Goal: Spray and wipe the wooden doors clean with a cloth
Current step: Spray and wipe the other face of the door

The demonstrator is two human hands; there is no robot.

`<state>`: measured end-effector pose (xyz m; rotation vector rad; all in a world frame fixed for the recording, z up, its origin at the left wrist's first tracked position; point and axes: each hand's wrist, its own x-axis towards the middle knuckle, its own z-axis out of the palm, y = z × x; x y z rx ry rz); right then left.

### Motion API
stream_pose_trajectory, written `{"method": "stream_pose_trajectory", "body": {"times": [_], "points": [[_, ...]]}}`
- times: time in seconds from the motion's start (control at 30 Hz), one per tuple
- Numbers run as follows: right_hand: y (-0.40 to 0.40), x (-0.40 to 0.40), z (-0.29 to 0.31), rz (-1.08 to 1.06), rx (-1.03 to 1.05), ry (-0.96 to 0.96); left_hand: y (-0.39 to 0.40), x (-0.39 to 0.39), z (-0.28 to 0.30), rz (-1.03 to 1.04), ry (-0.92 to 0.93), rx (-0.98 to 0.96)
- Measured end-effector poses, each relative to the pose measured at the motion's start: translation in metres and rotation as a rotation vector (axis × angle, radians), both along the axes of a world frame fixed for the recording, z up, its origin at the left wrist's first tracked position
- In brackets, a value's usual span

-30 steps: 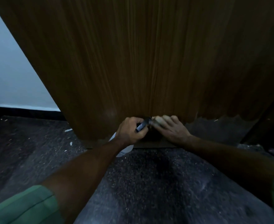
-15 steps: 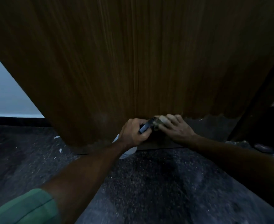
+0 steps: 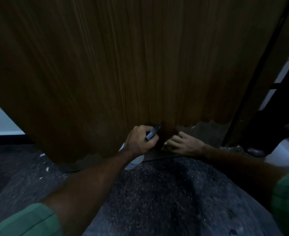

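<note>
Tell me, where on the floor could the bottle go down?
Bare dark floor lies between the two forearms, below the door. It's crowded at the door's bottom edge, where the left hand grips the spray bottle beside the right hand.

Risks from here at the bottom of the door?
1. The left hand grips the spray bottle with its dark nozzle right at the wooden door; the spray may hit the right hand beside it.
2. The veneer's lower edge looks ragged; the cloth, barely visible in the right hand, may snag and peel it further.
3. The gritty floor may soil the cloth.
</note>
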<state>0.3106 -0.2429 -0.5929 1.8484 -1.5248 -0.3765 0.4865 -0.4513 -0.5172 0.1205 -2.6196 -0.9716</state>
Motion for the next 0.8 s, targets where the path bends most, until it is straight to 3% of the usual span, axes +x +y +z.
{"method": "stream_pose_trajectory", "body": {"times": [0.07,0.23,0.3,0.43,0.5,0.7,0.8], "points": [[0.002,0.001,0.002,-0.022,-0.026,0.017,0.007,-0.005,0.001,-0.002,-0.006,0.002],[0.006,0.01,0.019,-0.143,-0.56,-0.153,0.023,-0.015,0.002,0.0,-0.002,0.001],[0.014,0.006,0.009,-0.149,-0.562,-0.165,0.028,-0.018,0.001,-0.008,-0.008,0.003],[0.028,-0.004,-0.015,-0.09,-0.28,-0.099,0.034,-0.021,-0.003,-0.024,-0.034,0.019],[0.03,-0.004,-0.009,-0.091,-0.246,-0.101,0.037,-0.022,-0.002,-0.006,-0.029,0.013],[0.024,0.001,0.037,-0.161,-0.806,-0.287,0.042,-0.028,-0.003,-0.024,0.004,-0.003],[0.024,-0.003,0.02,-0.135,-0.795,-0.263,0.045,-0.031,-0.005,-0.028,0.014,0.005]]}}
